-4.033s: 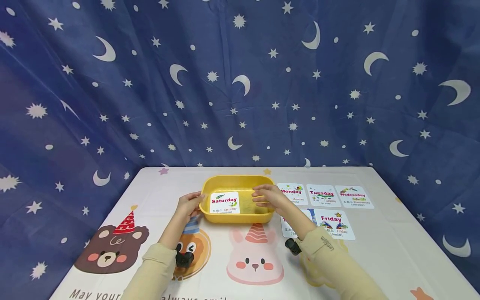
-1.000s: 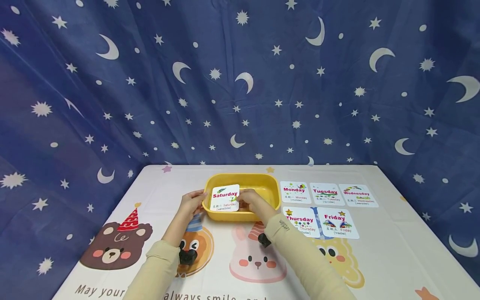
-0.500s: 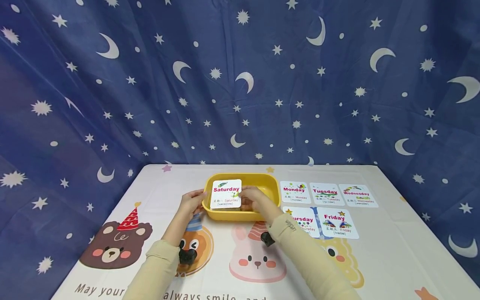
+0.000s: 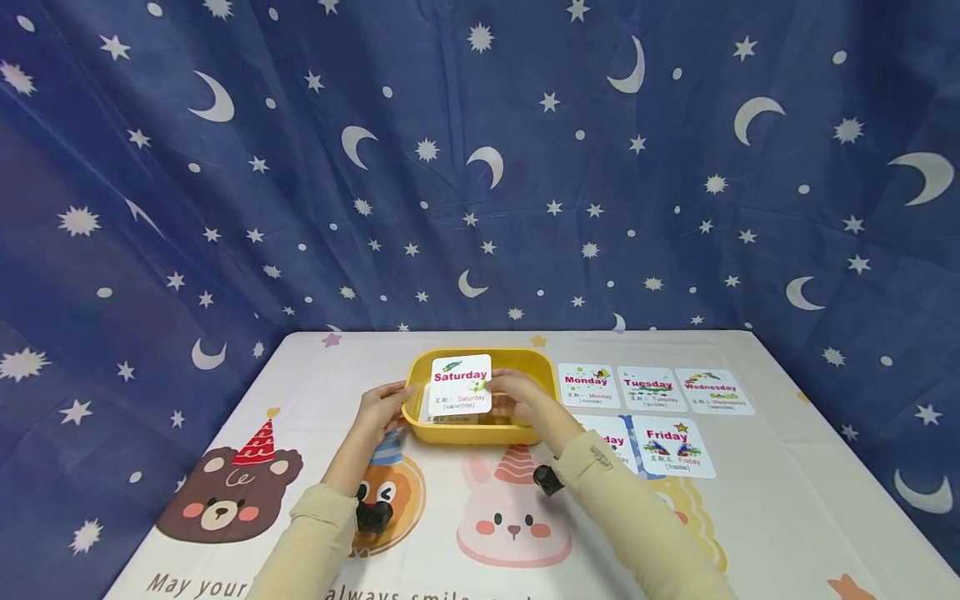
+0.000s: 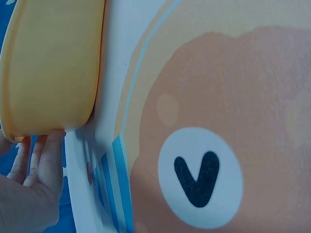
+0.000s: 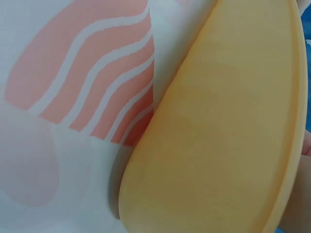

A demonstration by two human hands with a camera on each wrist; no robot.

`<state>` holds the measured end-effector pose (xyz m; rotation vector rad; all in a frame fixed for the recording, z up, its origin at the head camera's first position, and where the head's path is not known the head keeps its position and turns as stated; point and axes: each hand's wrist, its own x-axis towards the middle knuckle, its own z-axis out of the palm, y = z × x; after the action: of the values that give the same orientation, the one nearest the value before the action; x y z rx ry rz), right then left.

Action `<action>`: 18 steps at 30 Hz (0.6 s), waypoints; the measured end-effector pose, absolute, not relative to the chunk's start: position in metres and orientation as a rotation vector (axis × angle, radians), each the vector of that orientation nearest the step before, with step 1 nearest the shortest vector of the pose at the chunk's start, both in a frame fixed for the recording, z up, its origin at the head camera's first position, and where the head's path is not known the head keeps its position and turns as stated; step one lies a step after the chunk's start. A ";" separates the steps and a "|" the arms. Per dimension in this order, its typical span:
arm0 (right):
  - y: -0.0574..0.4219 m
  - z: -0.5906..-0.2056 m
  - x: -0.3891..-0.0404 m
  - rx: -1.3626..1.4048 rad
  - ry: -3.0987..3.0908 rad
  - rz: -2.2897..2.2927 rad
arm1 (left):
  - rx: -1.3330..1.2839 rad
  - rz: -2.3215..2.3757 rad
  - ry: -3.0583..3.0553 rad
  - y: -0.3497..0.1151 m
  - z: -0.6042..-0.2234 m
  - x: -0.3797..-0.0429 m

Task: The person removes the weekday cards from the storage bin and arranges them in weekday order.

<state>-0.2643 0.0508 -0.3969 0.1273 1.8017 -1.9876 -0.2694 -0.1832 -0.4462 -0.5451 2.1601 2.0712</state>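
A yellow plastic basin (image 4: 480, 434) stands near the back of the table. My left hand (image 4: 381, 408) holds its left end by the rim; in the left wrist view the fingers (image 5: 48, 160) lie against the basin's outer wall. Between the fingertips of my right hand (image 4: 521, 398) is the right edge of a white Saturday card (image 4: 461, 385), raised and facing me over the basin. Below it, a Sunday card (image 4: 452, 419) lies in the basin, mostly covered. In the right wrist view the basin wall (image 6: 214, 116) hides most of the right hand (image 6: 299, 199).
Right of the basin lie Monday (image 4: 588, 386), Tuesday (image 4: 652, 389) and Wednesday (image 4: 714, 392) cards in a row. In front are a Thursday card (image 4: 611, 437), partly behind my right forearm, and a Friday card (image 4: 673, 447). A starry blue curtain (image 4: 480, 208) hangs behind the table.
My right hand has reached into the basin, taken the Saturday card by its edge and lifted it slightly up and right. The Sunday card now shows beneath. My left hand stays on the rim.
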 end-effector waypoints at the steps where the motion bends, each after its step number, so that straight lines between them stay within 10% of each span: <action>1: 0.048 -0.403 -0.273 0.181 1.815 -1.968 | -0.545 2.072 2.160 -0.183 -0.446 -0.269; 18: 0.067 -0.411 -0.274 0.151 1.667 -2.008 | -0.551 2.063 2.174 -0.183 -0.447 -0.268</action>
<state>-0.2735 0.0666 -0.4109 0.1510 1.6669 -2.0084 -0.2677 -0.1828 -0.4468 -0.5509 2.1735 2.0634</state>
